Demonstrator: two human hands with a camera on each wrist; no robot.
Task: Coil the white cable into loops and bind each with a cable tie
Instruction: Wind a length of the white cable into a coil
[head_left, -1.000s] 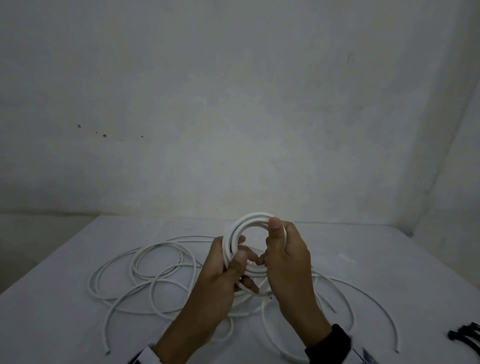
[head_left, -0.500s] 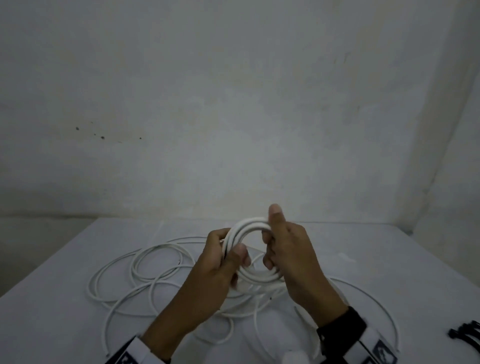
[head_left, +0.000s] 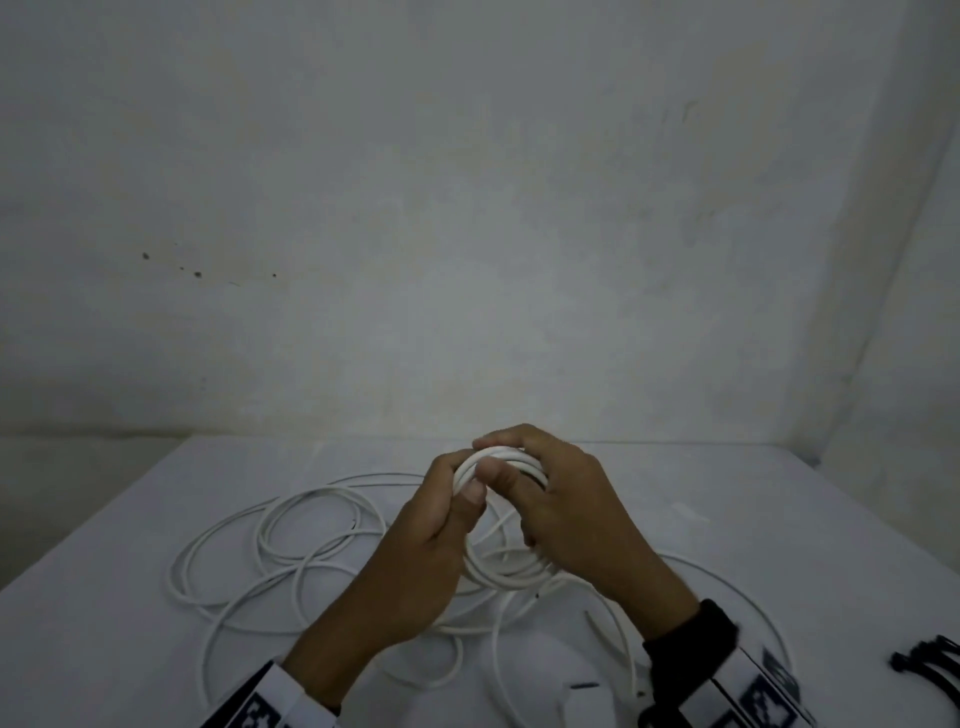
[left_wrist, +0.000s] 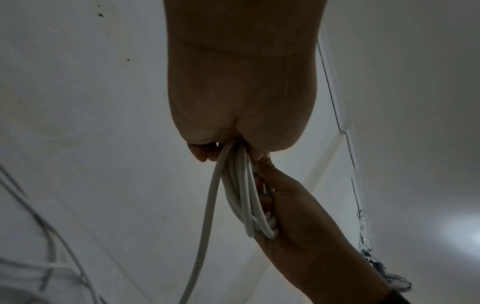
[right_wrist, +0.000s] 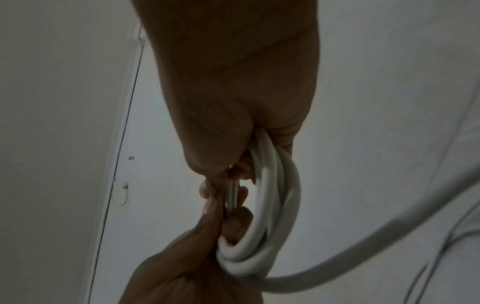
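A small coil of white cable (head_left: 511, 577) is held upright above the table between both hands. My left hand (head_left: 447, 519) grips its left side, thumb pressed on the strands (left_wrist: 241, 185). My right hand (head_left: 550, 499) curls over the top and right side of the coil (right_wrist: 270, 205), fingers wrapped round the strands. The rest of the white cable (head_left: 291, 551) lies in loose loops on the table, and one strand trails down from the coil (left_wrist: 205, 226). Black cable ties (head_left: 930, 662) lie at the table's right edge.
The white table (head_left: 779, 519) stands in a corner against pale walls (head_left: 467, 208). A white object (head_left: 571, 686) lies near the front edge between my forearms. Loose cable loops cover the left and middle of the tabletop.
My right hand moved from the coil's inner side up and over its top, now wrapping round the strands. The coil sank a little lower and the left hand shifted its grip.
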